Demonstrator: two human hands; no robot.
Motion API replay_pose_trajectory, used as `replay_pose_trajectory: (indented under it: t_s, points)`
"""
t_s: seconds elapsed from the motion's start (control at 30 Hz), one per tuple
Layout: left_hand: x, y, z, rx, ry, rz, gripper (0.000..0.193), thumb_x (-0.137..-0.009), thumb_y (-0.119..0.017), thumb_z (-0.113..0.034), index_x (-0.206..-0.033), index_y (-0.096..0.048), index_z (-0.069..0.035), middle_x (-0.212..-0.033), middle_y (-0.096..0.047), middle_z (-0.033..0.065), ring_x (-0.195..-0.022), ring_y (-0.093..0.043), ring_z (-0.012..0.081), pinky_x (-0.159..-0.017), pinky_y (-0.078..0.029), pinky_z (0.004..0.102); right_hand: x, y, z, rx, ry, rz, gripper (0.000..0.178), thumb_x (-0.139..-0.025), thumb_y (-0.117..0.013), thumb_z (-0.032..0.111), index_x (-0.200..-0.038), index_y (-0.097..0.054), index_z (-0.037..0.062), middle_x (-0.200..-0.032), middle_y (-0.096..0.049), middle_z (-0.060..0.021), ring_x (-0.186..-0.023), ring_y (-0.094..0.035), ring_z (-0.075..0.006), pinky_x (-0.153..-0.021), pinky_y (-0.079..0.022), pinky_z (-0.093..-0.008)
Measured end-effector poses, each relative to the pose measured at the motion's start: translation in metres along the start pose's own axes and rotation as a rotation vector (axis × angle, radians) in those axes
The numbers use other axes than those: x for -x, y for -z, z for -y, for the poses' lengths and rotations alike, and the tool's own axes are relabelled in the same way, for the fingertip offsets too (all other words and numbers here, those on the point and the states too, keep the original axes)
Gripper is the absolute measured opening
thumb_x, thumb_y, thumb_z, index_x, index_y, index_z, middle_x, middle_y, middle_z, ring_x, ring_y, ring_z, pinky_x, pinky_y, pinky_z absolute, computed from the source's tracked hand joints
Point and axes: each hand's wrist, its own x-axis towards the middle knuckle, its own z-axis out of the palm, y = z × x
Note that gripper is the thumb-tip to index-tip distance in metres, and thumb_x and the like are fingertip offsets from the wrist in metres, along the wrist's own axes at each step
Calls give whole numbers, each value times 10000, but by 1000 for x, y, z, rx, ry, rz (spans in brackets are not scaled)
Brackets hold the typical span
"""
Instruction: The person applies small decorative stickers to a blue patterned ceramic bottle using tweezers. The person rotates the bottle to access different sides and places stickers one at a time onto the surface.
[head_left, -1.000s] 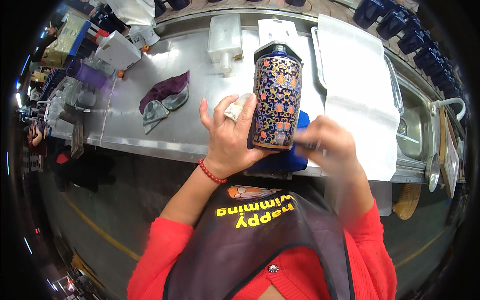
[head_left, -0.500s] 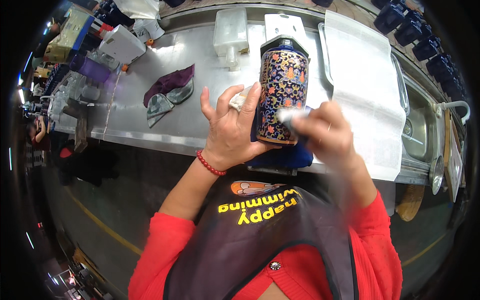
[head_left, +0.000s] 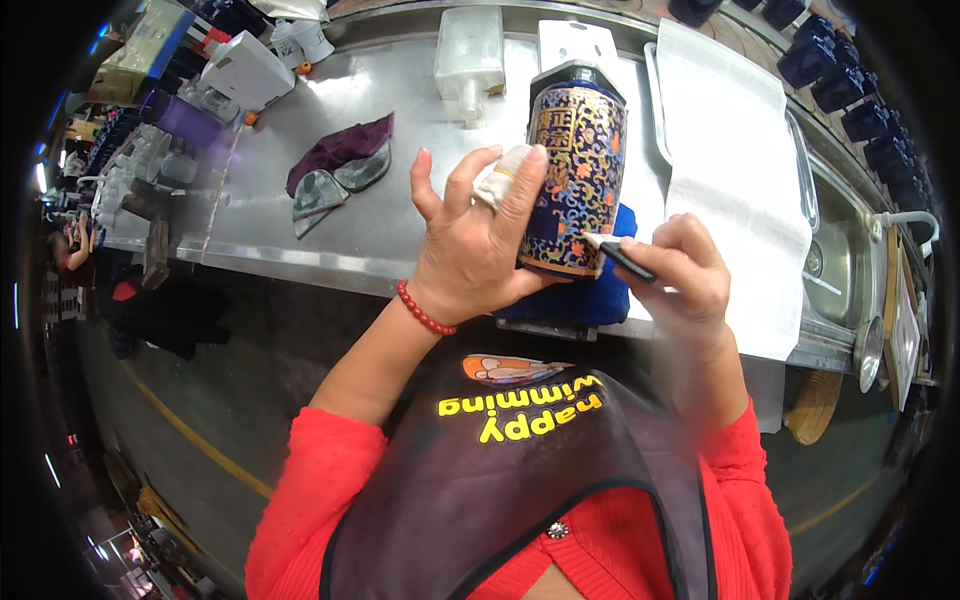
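Observation:
A dark blue bottle [head_left: 585, 190] with colourful floral patterns and a gold panel lies with its neck pointing away from me. My left hand [head_left: 475, 235] grips its left side near the base, some fingers raised. A piece of white cloth [head_left: 497, 182] is tucked among those fingers. Pinched in my right hand [head_left: 690, 272] is a small dark-handled tool [head_left: 630, 262] with a pale pointed tip; I cannot make out its exact kind. The tip is at the bottle's lower right side. Under the base end is a folded blue cloth [head_left: 612, 292].
Purple-and-grey cloths [head_left: 345, 170] lie left on the metal table [head_left: 330, 110]. A clear empty bottle [head_left: 469, 55] and a white holed block [head_left: 577, 40] stand behind. White sheeting [head_left: 735, 200] covers the right side, beside a sink [head_left: 840, 255]. Several dark blue bottles [head_left: 815, 62] stand far right.
The bottle has turned to the right about its length, showing more of the gold panel. My right hand has moved slightly right and down, and the tool's tip now shows clearly.

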Motion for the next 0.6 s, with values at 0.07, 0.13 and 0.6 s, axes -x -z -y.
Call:
replay_pose_trajectory:
  t_s: [0.07,0.13,0.6]
  points:
    - [0,3,-2,-52,-25,2,1025,-722,-781,-651,-1508,-459,-77,-1152,-674,66,-1315,-440,278,-1163,-40,651,3,1,0,-228,23,186,381,-662,-852,15,-1024,-742,61,-836,-590,-81,-752,-594,-265,-652,-490,-380]
    - [0,4,0,-23,-51,-9,1030,-729,-764,-674,-1514,-453,-85,-1306,-623,53,-1308,-451,299,-1177,-60,639,8,4,-1,-274,140,263,348,-689,-841,13,-1019,-738,53,-844,-597,-88,-761,-594,-264,-646,-486,-359]
    - [-127,-53,63,1515,930,530,639,-1057,-474,-549,-1239,-622,46,-1150,-690,141,-1094,-649,227,-989,-514,409,35,-12,8,-1544,-816,46,213,-962,-724,188,-1091,-655,32,-1004,-692,-33,-889,-642,-96,-812,-519,-251]
